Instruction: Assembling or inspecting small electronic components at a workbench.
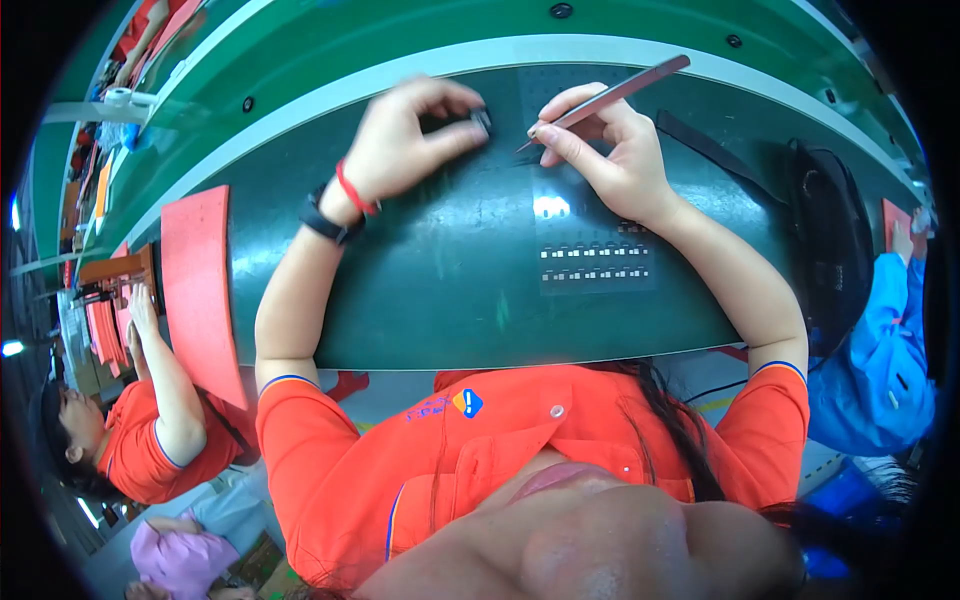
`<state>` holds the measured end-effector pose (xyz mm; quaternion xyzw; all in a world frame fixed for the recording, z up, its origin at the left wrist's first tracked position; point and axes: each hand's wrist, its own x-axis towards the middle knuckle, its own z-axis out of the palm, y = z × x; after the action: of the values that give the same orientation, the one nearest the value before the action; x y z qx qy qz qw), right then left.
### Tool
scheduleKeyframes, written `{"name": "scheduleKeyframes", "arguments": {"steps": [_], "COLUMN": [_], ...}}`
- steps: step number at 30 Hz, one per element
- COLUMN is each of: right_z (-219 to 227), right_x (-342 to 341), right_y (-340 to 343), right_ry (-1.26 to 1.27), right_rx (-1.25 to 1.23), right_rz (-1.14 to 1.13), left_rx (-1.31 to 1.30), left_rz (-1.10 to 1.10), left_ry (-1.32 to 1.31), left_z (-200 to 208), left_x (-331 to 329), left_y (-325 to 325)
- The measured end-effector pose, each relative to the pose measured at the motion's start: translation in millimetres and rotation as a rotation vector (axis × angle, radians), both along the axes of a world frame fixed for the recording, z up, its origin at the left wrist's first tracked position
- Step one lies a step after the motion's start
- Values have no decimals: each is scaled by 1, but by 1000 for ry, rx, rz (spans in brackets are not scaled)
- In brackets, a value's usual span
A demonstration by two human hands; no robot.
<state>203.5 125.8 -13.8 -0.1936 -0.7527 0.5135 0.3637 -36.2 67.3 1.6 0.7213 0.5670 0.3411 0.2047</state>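
My left hand (pixel 405 145) is over the far middle of the dark green work mat (pixel 430 280), slightly smeared by motion. Its thumb and fingers are closed on a small dark piece (pixel 481 121), too small to name. To its right, my right hand (pixel 615 150) grips a pair of tweezers (pixel 635 83) like a pen. Their tip points down and left, toward the dark piece but apart from it; I cannot make out anything in the tip. Below my right hand, a clear sheet (pixel 595 287) lies on the mat, bearing rows of small black-and-white parts (pixel 595 252).
A dark strap (pixel 712 152) and a black bag (pixel 835 245) lie on the right. At left stands a salmon-red board (pixel 195 285), with a co-worker in red (pixel 165 440) beyond it. A person in blue (pixel 880 370) is at far right. A pale ledge (pixel 480 55) borders the mat's far side.
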Motion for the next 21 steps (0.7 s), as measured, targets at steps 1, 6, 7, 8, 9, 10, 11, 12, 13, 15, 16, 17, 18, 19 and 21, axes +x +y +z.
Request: {"name": "scheduleKeyframes", "arguments": {"steps": [1,6,7,8,9,10,11,12,13,15,16,17,18,19,21], "right_z": [0,8,11,10,10,9,10,10,11,6,5,2,-1,-2,-2], "right_x": [2,18,26,33,45,55,65,70,78,100,103,104,103,102,99], "right_y": [3,11,10,9,8,8,8,7,5,0,-1,-2,-3,-3,-1], "right_ry": [36,-11,-41,-50,-71,-90,-88,-91,-104,-127,-127,-124,-121,-118,-94], "right_rx": [-94,-339,-356,-366,-350,-332,-352,-351,-320,-300,-298,-303,-313,-314,-328], "right_rz": [8,161,191,180,168,163,179,181,143,55,50,44,42,42,77], "left_rx": [109,261,173,89,85,143,232,322,374,420,414,364,307,267,205], "left_rz": [82,557,499,451,464,555,521,494,348,-6,-186,-301,-414,-449,-479], "left_ry": [86,460,369,286,351,504,459,419,412,343,306,289,273,313,371], "left_z": [-1,-26,-35,-43,-40,-38,-35,-30,-18,-1,8,11,11,10,2], "left_x": [-10,-107,-128,-143,-133,-121,-113,-106,-81,-3,30,53,71,85,100], "left_y": [18,90,98,103,104,104,98,88,76,52,33,15,-4,-22,-43]}}
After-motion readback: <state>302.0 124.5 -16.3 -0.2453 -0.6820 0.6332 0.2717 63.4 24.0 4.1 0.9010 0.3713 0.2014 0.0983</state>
